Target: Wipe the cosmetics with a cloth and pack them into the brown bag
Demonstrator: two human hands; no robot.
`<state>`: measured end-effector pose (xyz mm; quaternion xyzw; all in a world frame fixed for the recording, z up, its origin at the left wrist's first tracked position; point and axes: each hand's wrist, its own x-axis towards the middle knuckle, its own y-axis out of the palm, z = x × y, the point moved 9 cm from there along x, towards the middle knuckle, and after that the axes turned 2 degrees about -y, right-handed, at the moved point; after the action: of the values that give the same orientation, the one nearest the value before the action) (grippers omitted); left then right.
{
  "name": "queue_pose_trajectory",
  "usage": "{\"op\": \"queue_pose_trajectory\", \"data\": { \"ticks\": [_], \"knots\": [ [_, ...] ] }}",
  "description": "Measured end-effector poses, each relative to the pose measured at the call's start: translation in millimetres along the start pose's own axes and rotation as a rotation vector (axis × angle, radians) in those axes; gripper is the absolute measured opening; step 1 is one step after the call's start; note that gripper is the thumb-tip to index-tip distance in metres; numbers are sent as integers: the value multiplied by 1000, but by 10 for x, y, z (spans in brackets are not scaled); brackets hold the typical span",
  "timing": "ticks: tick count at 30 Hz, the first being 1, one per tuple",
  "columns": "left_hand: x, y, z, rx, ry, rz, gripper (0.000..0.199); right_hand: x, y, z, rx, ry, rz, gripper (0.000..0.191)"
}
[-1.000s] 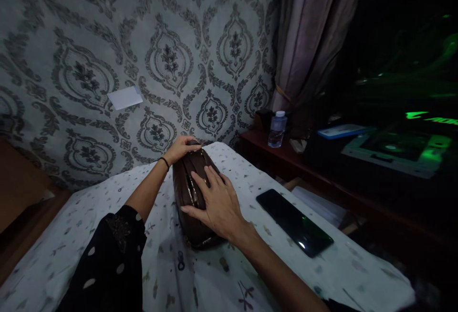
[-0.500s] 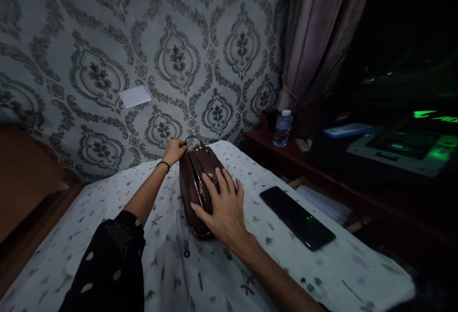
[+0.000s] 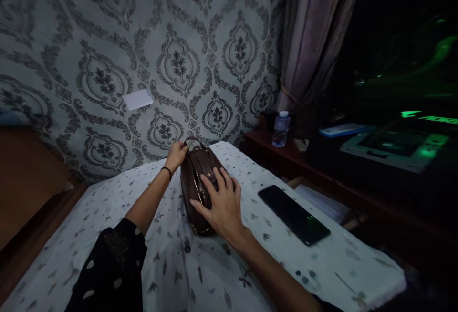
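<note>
A dark brown leather handbag (image 3: 192, 184) with gold-coloured zips and a thin top handle lies on the patterned bed sheet. My left hand (image 3: 176, 155) is closed in a pinch at the bag's far left corner, beside the handle; whether it has the zip end or the handle's base I cannot make out. Over the bag's near right part lies my right hand (image 3: 223, 204), fingers spread, the thumb apart on the left and touching the leather. Its palm hides part of the bag. A gold zip line runs lengthwise, left of the right fingers.
Right of the bag, a black phone (image 3: 293, 214) lies on the sheet. A clear bottle (image 3: 281, 130) with a white cap stands on a dark red ledge (image 3: 257, 138). White paper (image 3: 138, 99) is on the wallpapered wall. A brown board (image 3: 32, 183) borders the left side.
The view has shifted slightly. Both hands stay at the same places on the bag, and the bag lies as before.
</note>
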<state>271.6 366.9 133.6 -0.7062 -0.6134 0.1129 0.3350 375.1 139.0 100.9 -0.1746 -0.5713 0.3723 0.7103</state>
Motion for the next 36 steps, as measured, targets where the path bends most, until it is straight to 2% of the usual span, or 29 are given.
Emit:
{"op": "queue_pose_trajectory", "data": {
  "ticks": [4,11,14,16,20,23,26,31,36],
  "knots": [
    [-138,-66,-110,64,72,-91,21,-3,3,3,-10,3,17,64],
    [-551,-69,-363,152,222,-61,16,-26,-2,5,9,-4,0,65],
    [-643,-43,-500,205,279,-44,12,-34,14,3,17,-23,-16,65],
    [-635,29,-600,250,306,-22,9,-40,19,4,24,-42,-32,64],
    [-570,306,-830,393,399,44,27,-93,-20,-11,58,-49,-92,65],
    [-513,434,-908,416,393,38,20,-172,-53,-41,64,-12,-126,70],
    [-470,434,-916,386,346,-1,16,-234,-35,-49,64,-5,-119,70],
    [-453,296,-922,365,288,-87,19,-254,-8,-68,78,-34,-145,67],
    [-541,287,-993,324,309,-78,18,-239,14,-76,74,-58,-161,64]
  ]
}}
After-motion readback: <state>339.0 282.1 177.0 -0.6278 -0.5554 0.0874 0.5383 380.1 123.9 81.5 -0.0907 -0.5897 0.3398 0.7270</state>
